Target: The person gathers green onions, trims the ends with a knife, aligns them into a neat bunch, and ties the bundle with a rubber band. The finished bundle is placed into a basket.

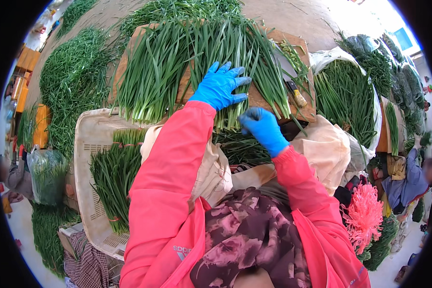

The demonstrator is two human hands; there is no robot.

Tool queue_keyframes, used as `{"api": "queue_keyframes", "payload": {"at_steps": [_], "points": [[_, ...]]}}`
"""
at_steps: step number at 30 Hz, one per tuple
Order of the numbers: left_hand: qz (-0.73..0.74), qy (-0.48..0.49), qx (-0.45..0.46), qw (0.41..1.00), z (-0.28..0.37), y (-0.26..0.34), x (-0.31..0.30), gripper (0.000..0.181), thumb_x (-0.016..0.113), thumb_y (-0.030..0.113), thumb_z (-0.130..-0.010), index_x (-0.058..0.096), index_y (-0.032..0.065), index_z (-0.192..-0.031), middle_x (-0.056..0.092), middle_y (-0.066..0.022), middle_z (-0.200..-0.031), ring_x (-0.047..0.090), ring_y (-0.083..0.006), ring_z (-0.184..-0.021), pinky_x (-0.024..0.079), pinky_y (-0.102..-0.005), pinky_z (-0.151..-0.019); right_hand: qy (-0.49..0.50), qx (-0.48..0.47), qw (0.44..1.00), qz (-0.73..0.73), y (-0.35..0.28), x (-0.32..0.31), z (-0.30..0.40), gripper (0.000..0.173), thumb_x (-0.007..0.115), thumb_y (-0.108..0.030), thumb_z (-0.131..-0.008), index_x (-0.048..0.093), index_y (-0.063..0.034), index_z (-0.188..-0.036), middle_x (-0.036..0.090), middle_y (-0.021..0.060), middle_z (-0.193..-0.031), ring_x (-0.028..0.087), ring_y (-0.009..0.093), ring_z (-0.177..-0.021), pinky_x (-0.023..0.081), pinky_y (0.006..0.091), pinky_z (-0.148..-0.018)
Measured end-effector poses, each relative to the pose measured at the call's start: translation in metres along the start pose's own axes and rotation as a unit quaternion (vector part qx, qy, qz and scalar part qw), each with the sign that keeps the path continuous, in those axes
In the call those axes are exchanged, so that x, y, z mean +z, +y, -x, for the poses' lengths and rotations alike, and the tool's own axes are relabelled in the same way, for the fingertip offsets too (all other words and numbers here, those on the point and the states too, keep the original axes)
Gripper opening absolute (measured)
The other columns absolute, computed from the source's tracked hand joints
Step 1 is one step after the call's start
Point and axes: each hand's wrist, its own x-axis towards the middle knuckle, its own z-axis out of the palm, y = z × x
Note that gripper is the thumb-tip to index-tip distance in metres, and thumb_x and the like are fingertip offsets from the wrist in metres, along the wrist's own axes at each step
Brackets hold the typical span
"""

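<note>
Long garlic chives (pixel 154 68) lie in rows across a wooden board (pixel 183 86), pale stem ends towards me. My left hand (pixel 219 86), in a blue glove, rests palm down on the middle bunch with its fingers spread. Just right of that bunch's stem ends is my gloved right hand (pixel 262 127). Its fingers are curled together, and whether they pinch a stem is hidden. A knife (pixel 295 93) with a dark and yellowish handle lies on the board's right side, beside short trimmed stem pieces (pixel 291 54).
Banded chive bundles (pixel 118 180) lie in a white plastic basket (pixel 84 194) at my left. A white plastic bag (pixel 374 133) of chives stands at the right, above pink plastic ties (pixel 365 216). Loose greens (pixel 73 72) are heaped at left. Other people work at both sides.
</note>
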Motion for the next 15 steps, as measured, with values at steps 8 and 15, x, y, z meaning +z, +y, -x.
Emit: {"api": "queue_keyframes", "payload": {"at_steps": [8, 15], "points": [[-0.003, 0.004, -0.002, 1.000, 0.000, 0.002, -0.001, 0.054, 0.057, 0.054, -0.084, 0.051, 0.0303, -0.132, 0.042, -0.0055, -0.144, 0.033, -0.0350, -0.135, 0.017, -0.0521, -0.113, -0.291, 0.184, 0.929, 0.137, -0.004, -0.010, 0.065, 0.042, 0.057, -0.040, -0.092, 0.067, -0.0033, -0.076, 0.063, 0.0025, -0.064, 0.060, 0.009, -0.061, 0.047, 0.0251, -0.058], [0.191, 0.159, 0.000, 0.969, 0.000, -0.002, -0.023, 0.049, 0.062, 0.041, -0.087, 0.054, 0.0237, -0.131, 0.054, -0.0075, -0.132, 0.046, -0.0315, -0.125, 0.028, -0.0441, -0.108, -0.070, 0.121, 0.990, -0.015, 0.043, -0.024, 0.044, 0.025, 0.054, -0.025, -0.095, 0.061, -0.0021, -0.103, 0.068, 0.0043, -0.092, 0.062, 0.011, -0.070, 0.049, 0.0231, -0.063]]}}
